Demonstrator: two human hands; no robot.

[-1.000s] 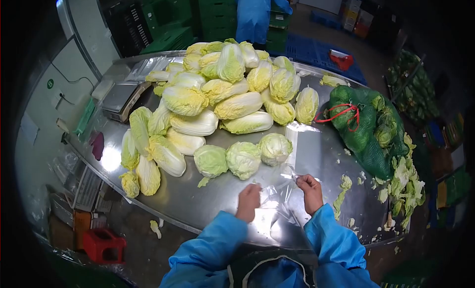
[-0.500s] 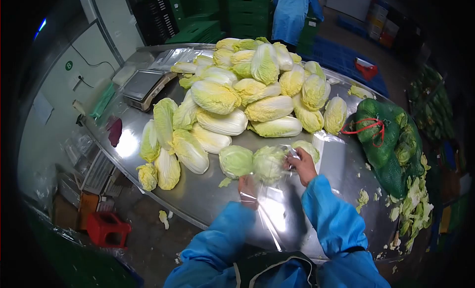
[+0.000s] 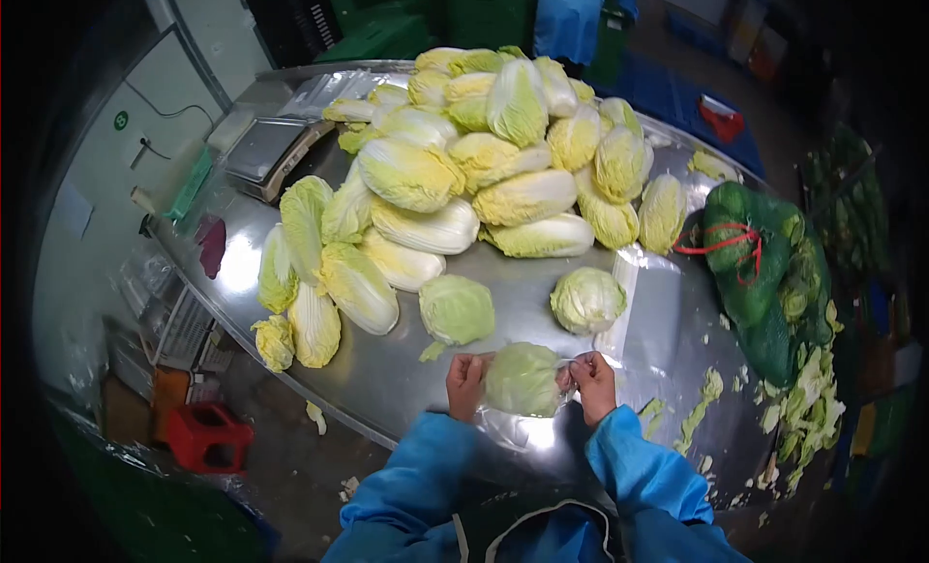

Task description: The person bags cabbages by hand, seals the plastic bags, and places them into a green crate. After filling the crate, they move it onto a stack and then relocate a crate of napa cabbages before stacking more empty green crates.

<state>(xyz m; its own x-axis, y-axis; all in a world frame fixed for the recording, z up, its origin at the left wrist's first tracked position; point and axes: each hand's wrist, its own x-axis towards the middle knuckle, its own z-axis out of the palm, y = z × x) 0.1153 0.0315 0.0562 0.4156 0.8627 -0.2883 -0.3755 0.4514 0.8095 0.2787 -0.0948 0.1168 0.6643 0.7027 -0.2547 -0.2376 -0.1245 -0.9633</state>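
A round green cabbage (image 3: 523, 378) sits low in front of me inside a clear plastic bag (image 3: 516, 429). My left hand (image 3: 464, 385) is closed at the cabbage's left side, pinching the film. On the other side my right hand (image 3: 590, 383) pinches the bag's right edge between thumb and fingers. Just beyond lie two bare round cabbages, one on the left (image 3: 457, 310) and a paler one on the right (image 3: 588, 301). A stack of clear plastic film (image 3: 619, 306) lies flat beside the right one.
Napa cabbages (image 3: 411, 174) are heaped across the steel table (image 3: 523, 274). A scale (image 3: 274, 156) stands at the back left. On the right are a green net sack (image 3: 750, 287) and leaf scraps (image 3: 808, 408). A person in blue (image 3: 569, 21) stands behind the table.
Both hands have drawn the bagged cabbage towards me, away from the two bare cabbages. The film now lies closer around it. My view has shifted slightly.
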